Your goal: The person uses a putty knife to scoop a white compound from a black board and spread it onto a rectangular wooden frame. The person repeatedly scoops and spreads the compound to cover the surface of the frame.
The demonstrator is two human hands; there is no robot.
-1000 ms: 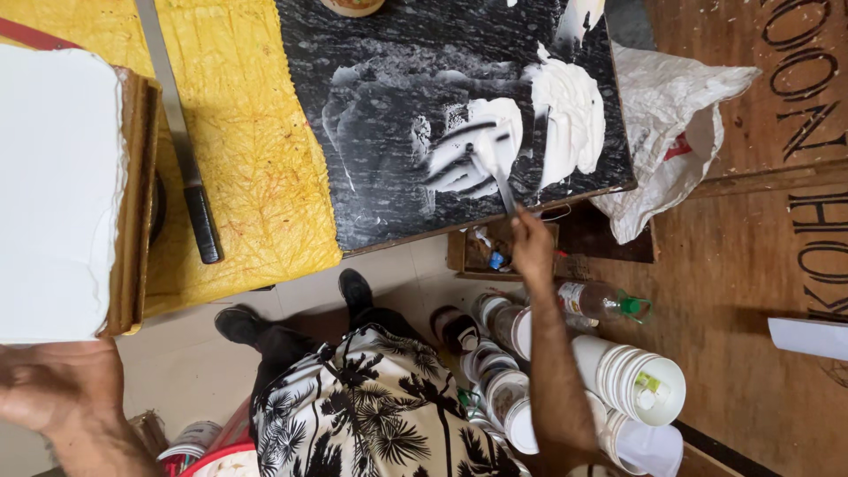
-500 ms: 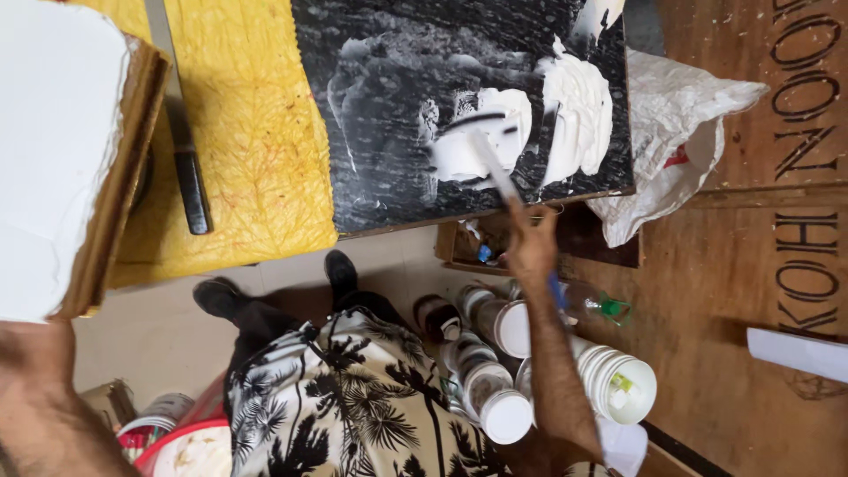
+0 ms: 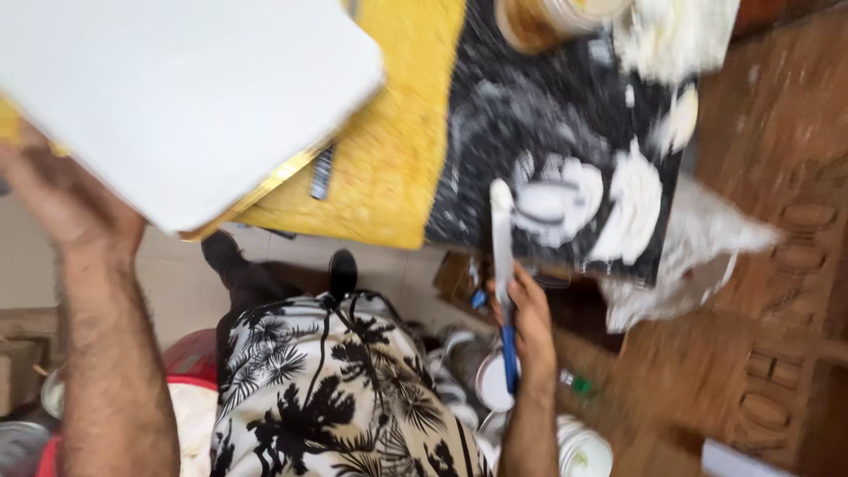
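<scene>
My left hand (image 3: pixel 72 201) grips the lower edge of a white board with a gold-coloured rim (image 3: pixel 185 97) and holds it tilted over the yellow cloth (image 3: pixel 389 177). My right hand (image 3: pixel 532 320) is shut on a blue-handled palette knife (image 3: pixel 502 231). Its blade carries white paste and points up at the near edge of a black slab (image 3: pixel 521 115). Smears and lumps of white paste (image 3: pixel 632 205) lie on the slab. The whole view is motion-blurred.
A round jar (image 3: pixel 548 19) stands at the slab's far end. A dark-handled knife (image 3: pixel 321 173) lies on the yellow cloth, partly under the board. A crumpled white bag (image 3: pixel 700 256), white tubs (image 3: pixel 491 382), a red tub (image 3: pixel 190 358) and carved wood panels (image 3: pixel 786 327) surround my patterned shorts.
My left hand has raised the white board from the left and swung it over the yellow cloth. My right hand has drawn the palette knife back off the paste.
</scene>
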